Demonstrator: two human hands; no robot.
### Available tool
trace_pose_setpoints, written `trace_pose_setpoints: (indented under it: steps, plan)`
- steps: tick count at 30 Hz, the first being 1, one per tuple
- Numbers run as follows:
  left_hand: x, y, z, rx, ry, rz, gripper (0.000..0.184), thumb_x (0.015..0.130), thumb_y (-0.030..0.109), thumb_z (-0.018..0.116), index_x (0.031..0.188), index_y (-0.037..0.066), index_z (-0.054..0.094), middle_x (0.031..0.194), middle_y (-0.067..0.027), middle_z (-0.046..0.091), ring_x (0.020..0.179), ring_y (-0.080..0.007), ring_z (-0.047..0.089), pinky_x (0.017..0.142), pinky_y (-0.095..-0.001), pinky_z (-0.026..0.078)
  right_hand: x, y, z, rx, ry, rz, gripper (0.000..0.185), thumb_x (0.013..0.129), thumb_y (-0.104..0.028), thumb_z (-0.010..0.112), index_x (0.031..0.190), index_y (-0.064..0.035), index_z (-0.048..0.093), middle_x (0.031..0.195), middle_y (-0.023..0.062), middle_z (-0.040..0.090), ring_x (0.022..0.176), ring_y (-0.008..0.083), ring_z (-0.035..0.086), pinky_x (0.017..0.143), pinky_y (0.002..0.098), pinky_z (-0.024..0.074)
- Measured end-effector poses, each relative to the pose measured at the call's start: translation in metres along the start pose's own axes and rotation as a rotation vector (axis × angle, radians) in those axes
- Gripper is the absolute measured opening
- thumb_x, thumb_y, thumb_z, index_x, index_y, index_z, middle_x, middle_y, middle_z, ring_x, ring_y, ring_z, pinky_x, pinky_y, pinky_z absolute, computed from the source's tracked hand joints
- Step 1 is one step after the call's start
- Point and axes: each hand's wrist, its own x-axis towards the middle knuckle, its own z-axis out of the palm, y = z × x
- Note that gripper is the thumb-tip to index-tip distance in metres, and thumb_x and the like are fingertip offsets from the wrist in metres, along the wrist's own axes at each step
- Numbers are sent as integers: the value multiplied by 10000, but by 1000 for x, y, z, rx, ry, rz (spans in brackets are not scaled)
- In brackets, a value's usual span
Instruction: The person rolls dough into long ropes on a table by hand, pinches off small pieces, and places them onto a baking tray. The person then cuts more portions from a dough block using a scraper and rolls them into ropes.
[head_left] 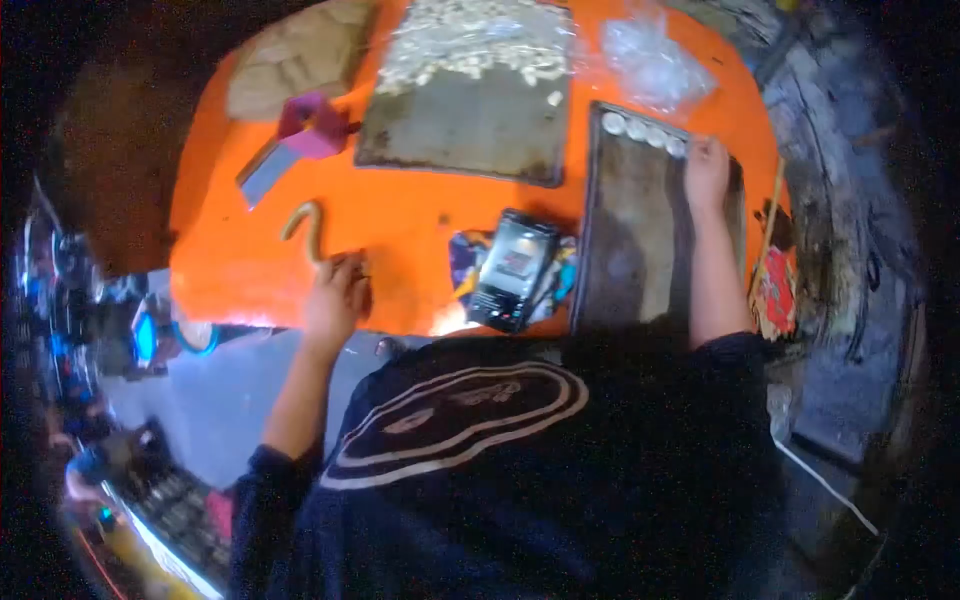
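Observation:
My left hand (338, 290) is at the near left of the orange table, its curled fingers at the lower end of a bent tan strip (312, 228) that looks like dough. My right hand (706, 165) is over the far right part of a dark tray (630, 230), its fingers bent together; what they hold, if anything, is too small to tell. Beside it, several round white pieces (640, 131) lie in a row along the tray's far edge. Between my hands, a phone (515, 265) with a lit screen rests on a patterned cloth (565, 285).
A second tray (465, 130) at the far middle bears many small pale pieces (480, 35). Left of it are a pink holder (313, 127), a flat blade-like tool (268, 173) and a brown bag (300, 60). Clear plastic (655, 60) lies at the far right.

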Motion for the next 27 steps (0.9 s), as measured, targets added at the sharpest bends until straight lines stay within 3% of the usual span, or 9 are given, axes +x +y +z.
trace_pose_setpoints:
  steps: [5, 9, 12, 15, 17, 19, 20, 23, 27]
  plan:
    - [-24, 22, -5, 150, 42, -62, 267, 807, 150, 532, 1067, 98, 565, 1123, -72, 512, 902, -257, 566, 732, -333, 471, -12, -113, 84, 116, -256, -478, 178, 768, -124, 537, 909, -52, 618, 854, 109, 600, 818, 268, 564, 754, 323, 456]
    - [-46, 22, -3, 122, 59, -130, 261, 810, 153, 531, 1064, 111, 568, 1138, -58, 507, 893, -252, 570, 718, -325, 473, 18, -121, 135, -222, -238, -700, 179, 761, -93, 519, 912, -53, 607, 839, 117, 585, 750, 275, 554, 709, 346, 457]
    - [-56, 10, -6, 32, 75, -92, 256, 814, 170, 529, 1060, 112, 570, 1135, -43, 513, 876, -259, 575, 708, -316, 472, 28, -126, 129, -105, -566, -481, 174, 757, -90, 546, 917, -45, 597, 833, 104, 579, 693, 253, 549, 672, 336, 458]
    - [-60, -14, -5, 72, 140, -32, 251, 818, 192, 522, 1048, 108, 576, 1091, -53, 543, 851, -260, 582, 699, -317, 471, -43, -182, 97, 108, -640, -438, 156, 741, -105, 571, 877, -31, 596, 823, 96, 573, 706, 247, 544, 672, 345, 458]
    - [-52, -25, -7, 26, 42, -32, 291, 821, 227, 513, 1087, 116, 555, 1022, -76, 579, 839, -265, 587, 689, -333, 471, -108, -230, 77, 616, -843, -181, 94, 737, -99, 596, 806, -35, 593, 767, 74, 557, 690, 199, 533, 643, 302, 440]
    - [-47, -34, -11, 49, 39, 2, 307, 827, 241, 501, 1107, 120, 539, 1006, -81, 585, 837, -266, 588, 686, -339, 470, -152, -260, 81, 594, -816, -600, 70, 732, -103, 612, 754, -42, 585, 741, 63, 548, 654, 184, 523, 601, 299, 425]
    - [-42, -37, -12, 67, 41, 45, 324, 832, 254, 489, 1127, 125, 523, 989, -86, 592, 836, -267, 590, 683, -345, 469, -165, -288, 69, 345, -894, -641, 65, 730, -97, 610, 749, -41, 583, 738, 63, 547, 618, 191, 514, 562, 307, 416]
    - [-27, -42, -18, 89, 39, 154, 356, 842, 282, 465, 1166, 134, 491, 956, -96, 605, 833, -269, 593, 676, -358, 467, -210, -314, 108, 447, -803, -576, 92, 732, -113, 593, 781, -35, 584, 747, 81, 553, 617, 233, 529, 558, 334, 426]
    - [-13, -49, -32, 297, -218, 141, 405, 860, 326, 409, 1226, 151, 424, 943, -110, 618, 813, -282, 602, 650, -370, 463, -242, -330, 131, 371, -695, -618, 130, 728, -138, 579, 814, -41, 595, 766, 88, 570, 646, 274, 548, 583, 352, 446]
